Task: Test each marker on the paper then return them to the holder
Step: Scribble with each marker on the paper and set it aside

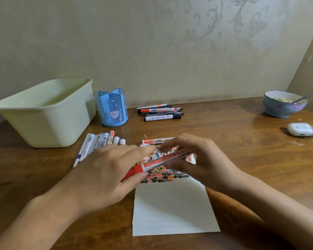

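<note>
A red-and-white marker (pixel 158 162) is held above the paper (pixel 172 204), its long axis running from about eight o'clock to two o'clock – the red end low at the left, the white barrel rising to the right. The left hand (pixel 105 170) grasps the red end, with the thumb under the barrel and the fingers lying over it. The right hand (pixel 193 156) closes round the other end with curled fingers; motion blur hides exactly how the fingertips sit there and whether a cap is on.

The paper lies on the wooden table (pixel 242 159) at six o'clock from the marker. Its far part is covered with many small black, red and pink test marks, and its near part is bare.

One blue holder (pixel 112 108) with a cat drawing stands at eleven o'clock from the hands – upright, its dividers showing. Just left of it sits one pale green tub (pixel 43 114).

A row of markers (pixel 99 142) lies side by side at ten o'clock, partly under the left hand; about eight show, pointing roughly toward twelve to one o'clock. A second pile of pens (pixel 160 112) lies at twelve o'clock, about five, their axes running from nine to three. One more whiteboard marker (pixel 156 141) lies just beyond the fingers, also from nine to three.

At two o'clock stands one bowl (pixel 284 105) with a spoon (pixel 303 98), and nearer, one white earbud case (pixel 300 129).
</note>
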A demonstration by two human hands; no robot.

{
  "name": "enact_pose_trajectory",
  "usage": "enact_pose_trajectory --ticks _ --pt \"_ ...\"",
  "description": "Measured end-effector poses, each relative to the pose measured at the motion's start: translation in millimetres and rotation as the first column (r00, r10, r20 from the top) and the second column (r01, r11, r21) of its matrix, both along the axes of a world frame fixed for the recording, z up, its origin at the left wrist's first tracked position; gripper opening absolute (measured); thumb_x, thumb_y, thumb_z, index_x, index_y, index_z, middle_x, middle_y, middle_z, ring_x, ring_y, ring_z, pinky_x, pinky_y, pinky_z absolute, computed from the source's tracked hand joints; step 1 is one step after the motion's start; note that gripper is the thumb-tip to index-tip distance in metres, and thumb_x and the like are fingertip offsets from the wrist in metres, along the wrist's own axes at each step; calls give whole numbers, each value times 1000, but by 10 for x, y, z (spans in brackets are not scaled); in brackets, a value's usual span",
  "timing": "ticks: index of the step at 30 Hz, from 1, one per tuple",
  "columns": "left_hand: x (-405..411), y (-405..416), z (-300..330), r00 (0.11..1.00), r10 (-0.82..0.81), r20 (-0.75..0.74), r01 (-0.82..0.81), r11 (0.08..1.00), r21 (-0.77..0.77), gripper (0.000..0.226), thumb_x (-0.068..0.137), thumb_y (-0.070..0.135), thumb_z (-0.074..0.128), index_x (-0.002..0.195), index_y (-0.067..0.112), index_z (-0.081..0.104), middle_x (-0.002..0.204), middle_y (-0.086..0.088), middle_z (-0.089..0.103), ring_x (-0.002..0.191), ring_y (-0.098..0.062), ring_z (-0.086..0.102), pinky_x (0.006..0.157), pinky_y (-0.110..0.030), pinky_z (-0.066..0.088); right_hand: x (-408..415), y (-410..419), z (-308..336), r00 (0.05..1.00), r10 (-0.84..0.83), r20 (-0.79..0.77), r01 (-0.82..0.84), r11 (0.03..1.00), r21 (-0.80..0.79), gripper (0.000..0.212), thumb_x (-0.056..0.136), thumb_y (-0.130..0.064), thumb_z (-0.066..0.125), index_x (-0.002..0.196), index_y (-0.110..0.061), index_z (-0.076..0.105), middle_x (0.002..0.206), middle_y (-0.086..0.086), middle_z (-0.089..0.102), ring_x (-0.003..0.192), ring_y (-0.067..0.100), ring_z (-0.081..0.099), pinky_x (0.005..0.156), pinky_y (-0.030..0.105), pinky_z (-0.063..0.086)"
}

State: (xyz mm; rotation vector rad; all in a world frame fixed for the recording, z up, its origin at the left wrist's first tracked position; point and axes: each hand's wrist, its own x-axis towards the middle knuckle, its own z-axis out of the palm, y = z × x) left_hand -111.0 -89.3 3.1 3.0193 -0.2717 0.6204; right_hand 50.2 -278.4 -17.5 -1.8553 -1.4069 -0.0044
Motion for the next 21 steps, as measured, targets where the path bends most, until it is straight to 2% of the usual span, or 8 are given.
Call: enact_pose_trajectory --ticks 2,4,7,10,12,16,19,21 --pt "-9 83 21 999 36 3 -36 999 -39 43 92 42 60 135 42 51 77 31 49 66 6 46 54 -6 34 69 -8 -12 999 -37 -32 38 999 27 50 86 -32 75 133 -32 59 122 -17 64 106 4 63 85 24 56" --pt "-17 177 36 989 131 74 -126 990 -68 38 91 29 59 124 47 55 76 22 55 62 -2 49 51 -16 37 141 -19 -30 993 -113 -20 113 993 26 56 87 -35 73 140 -33 53 132 -18 58 114 0 59 94 25 55" --pt "-17 339 76 931 343 127 -320 932 -170 23 90 23 57 101 42 61 65 21 53 52 -3 48 45 -23 32 246 -31 -67 972 -229 60 231 973 -28 54 91 -34 69 142 -34 51 141 -16 52 125 1 51 104 31 50" --pt "-8 545 47 852 522 45 -505 841 -194 13 93 26 53 92 38 57 57 16 53 51 -4 48 49 -27 34 334 -15 -114 945 -277 172 300 946 -125 53 96 -37 63 146 -37 45 150 -16 44 138 6 36 112 35 40" --pt "-4 640 -10 825 565 -22 -561 812 -158 11 96 29 49 93 38 54 57 11 55 53 -5 51 48 -27 33 398 -1 -160 940 -271 209 309 934 -180 54 99 -37 58 150 -37 39 157 -15 36 146 7 26 118 38 32" --pt "10 739 -86 792 591 -156 -608 787 -105 12 99 32 44 96 39 53 59 13 56 60 -3 53 49 -26 32 496 3 -240 951 -249 185 295 910 -292 55 104 -38 48 155 -38 29 164 -15 22 153 7 11 125 40 18" --pt "13 765 -94 781 577 -238 -605 794 -63 17 100 36 40 108 46 51 65 16 52 64 -3 52 50 -28 32 518 16 -278 955 -234 184 285 894 -345 52 105 -39 45 155 -37 30 163 -14 25 152 9 13 125 40 17" --pt "13 765 -92 779 562 -280 -596 802 -50 25 101 40 37 121 51 47 69 15 54 63 -3 54 50 -26 33 521 26 -292 953 -234 191 289 893 -346 51 104 -39 46 154 -35 34 160 -12 32 150 11 21 122 40 24"
